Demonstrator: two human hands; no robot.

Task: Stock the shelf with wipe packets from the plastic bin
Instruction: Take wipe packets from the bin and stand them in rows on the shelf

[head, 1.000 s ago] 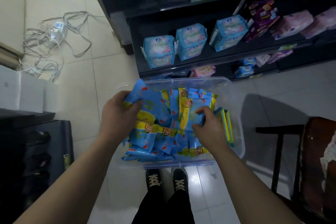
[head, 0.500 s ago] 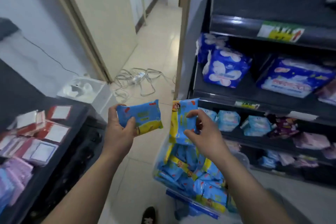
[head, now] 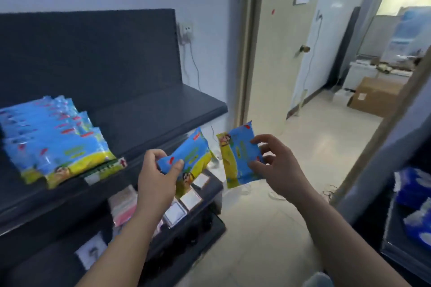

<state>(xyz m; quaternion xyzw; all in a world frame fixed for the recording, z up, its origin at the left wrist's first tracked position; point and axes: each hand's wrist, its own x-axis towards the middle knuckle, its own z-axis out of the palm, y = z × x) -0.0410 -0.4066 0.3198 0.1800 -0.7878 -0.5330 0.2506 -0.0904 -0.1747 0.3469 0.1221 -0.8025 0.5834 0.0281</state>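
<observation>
My left hand (head: 156, 177) grips a blue and yellow wipe packet (head: 191, 158) by its lower corner, just off the front right of the dark shelf (head: 163, 109). My right hand (head: 277, 165) holds a second packet (head: 240, 154) of the same kind upright, to the right of the first and over the floor. A row of several matching packets (head: 56, 137) stands on the left part of the shelf. The plastic bin is out of view.
The right half of the dark shelf is bare board. Below it a lower shelf (head: 205, 184) carries small white and pink packets (head: 182, 205). A doorway (head: 303, 53) opens at the centre right, with a cardboard box (head: 373, 95) beyond. Another rack with blue packs (head: 415, 205) stands at the right edge.
I have turned left from the bin and the rack of blue packs toward the dark shelf. Both hands have lifted their packets up to shelf height.
</observation>
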